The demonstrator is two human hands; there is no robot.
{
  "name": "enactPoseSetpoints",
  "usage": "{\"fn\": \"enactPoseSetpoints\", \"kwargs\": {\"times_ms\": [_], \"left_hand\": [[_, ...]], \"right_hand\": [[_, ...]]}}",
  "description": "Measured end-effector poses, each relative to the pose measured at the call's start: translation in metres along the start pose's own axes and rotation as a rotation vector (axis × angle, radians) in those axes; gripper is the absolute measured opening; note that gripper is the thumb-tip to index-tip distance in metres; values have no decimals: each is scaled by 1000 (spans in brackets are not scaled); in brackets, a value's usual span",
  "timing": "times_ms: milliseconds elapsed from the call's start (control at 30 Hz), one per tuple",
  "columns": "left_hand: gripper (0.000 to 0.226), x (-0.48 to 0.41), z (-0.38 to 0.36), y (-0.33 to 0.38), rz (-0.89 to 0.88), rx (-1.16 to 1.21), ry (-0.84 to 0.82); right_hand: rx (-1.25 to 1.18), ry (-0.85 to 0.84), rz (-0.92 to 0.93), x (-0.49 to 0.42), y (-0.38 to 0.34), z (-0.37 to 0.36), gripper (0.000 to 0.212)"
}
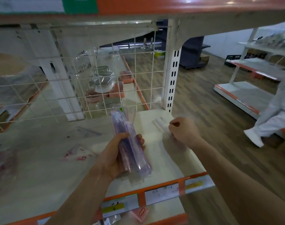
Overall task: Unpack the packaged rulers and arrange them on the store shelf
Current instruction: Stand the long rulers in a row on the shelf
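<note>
While the left hand [115, 155] grips a clear-wrapped pack of purple plastic rulers [122, 125], the right hand [184, 131] curls against flat white rulers [161, 125] beside it; whether it grips them, I cannot tell.

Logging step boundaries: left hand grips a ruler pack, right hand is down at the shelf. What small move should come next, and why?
Probably the right hand leaves the pale rulers lying on the shelf and reaches over to the ruler pack in the left hand to open it: that pack looks wrapped, and one hand cannot unwrap it.

L hand [115, 153] & R hand [184, 132] bare, forearms bare too.
</note>
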State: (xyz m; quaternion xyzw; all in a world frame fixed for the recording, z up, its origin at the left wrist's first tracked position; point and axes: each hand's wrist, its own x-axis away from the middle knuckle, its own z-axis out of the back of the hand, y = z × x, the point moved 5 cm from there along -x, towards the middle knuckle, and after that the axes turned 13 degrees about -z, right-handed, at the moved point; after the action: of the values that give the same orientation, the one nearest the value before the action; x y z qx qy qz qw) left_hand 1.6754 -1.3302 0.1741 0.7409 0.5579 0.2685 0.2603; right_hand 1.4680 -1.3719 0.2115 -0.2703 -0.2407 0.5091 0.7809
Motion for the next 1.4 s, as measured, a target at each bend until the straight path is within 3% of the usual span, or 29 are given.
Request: {"fn": "enactPoseSetpoints", "kwargs": {"times_ms": [100,167,233,300,367,533,833,967,1100,1267,1400], "left_hand": [[22,5,-3,0,24,-37,44],[25,8,-6,1,34,-64,73],[35,11,-10,2,27,-113,78],[37,13,-14,5,-10,-194,72],[36,13,-13,7,-62,-222,76],[47,14,-14,9,-92,-188,60],[31,15,-12,11,-96,-245,101],[42,13,-6,10,-88,-244,167],[49,12,-4,9,-55,-235,171],[51,12,-6,8,-34,-230,118],[50,12,-6,8,-54,-232,115]], "right_hand": [[304,49,77,10,-9,2,27],[265,83,190,33,-27,5,24],[84,-97,265,64,-43,-5,22],[61,-295,275,89,-52,-27,23],[71,-297,288,90,-52,-37,16],[-310,-449,85,74,-44,-29,18],[-287,-460,67,76,-49,-30,11],[-432,-589,-24,73,-39,-30,20],[-494,-491,-42,66,-36,-27,6],[-483,-437,-28,63,-38,-28,6],[-508,-500,-41,65,-39,-26,13]]}}
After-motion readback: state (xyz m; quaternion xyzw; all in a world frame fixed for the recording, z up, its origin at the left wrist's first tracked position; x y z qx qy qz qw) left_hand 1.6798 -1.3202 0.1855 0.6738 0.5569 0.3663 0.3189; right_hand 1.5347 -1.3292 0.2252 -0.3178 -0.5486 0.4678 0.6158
